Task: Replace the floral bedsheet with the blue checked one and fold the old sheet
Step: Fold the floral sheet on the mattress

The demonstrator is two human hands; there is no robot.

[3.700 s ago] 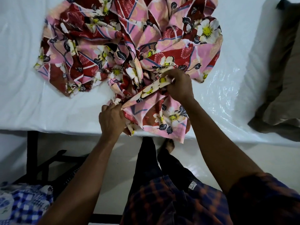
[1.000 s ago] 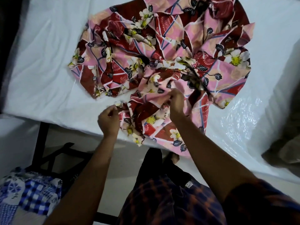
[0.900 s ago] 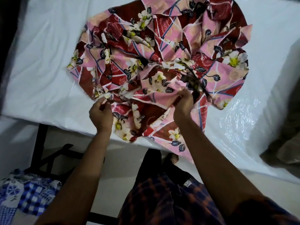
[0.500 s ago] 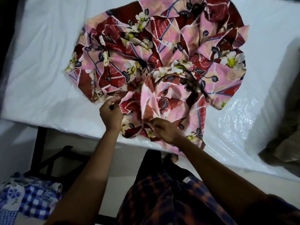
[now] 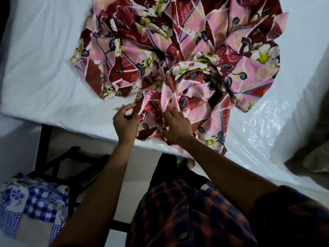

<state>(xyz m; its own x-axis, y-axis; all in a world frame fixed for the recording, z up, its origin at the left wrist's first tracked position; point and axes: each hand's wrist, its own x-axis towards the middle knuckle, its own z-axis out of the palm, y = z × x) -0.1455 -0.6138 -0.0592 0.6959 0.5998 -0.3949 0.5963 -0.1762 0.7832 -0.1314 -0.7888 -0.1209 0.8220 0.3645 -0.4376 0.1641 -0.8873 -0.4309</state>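
The floral bedsheet (image 5: 187, 50), pink and dark red with white flowers, lies crumpled in a heap on the white plastic-covered mattress (image 5: 44, 68). Part of it hangs over the near edge. My left hand (image 5: 125, 124) pinches a fold of the sheet's hem near the mattress edge. My right hand (image 5: 176, 126) grips bunched cloth just to the right of it, fingers curled into the fabric. The blue checked sheet (image 5: 33, 202) lies folded on a chair at the lower left, away from both hands.
A black chair frame (image 5: 58, 161) stands beside the bed at the left. A brown pillow or cushion (image 5: 313, 148) sits on the mattress at the right edge. My legs and checked shirt (image 5: 187, 211) fill the lower centre, close against the bed.
Both hands have kept working along the sheet's edge near the mattress rim. My right hand came back from the heap's middle to beside my left hand, and the folds between them have shifted.
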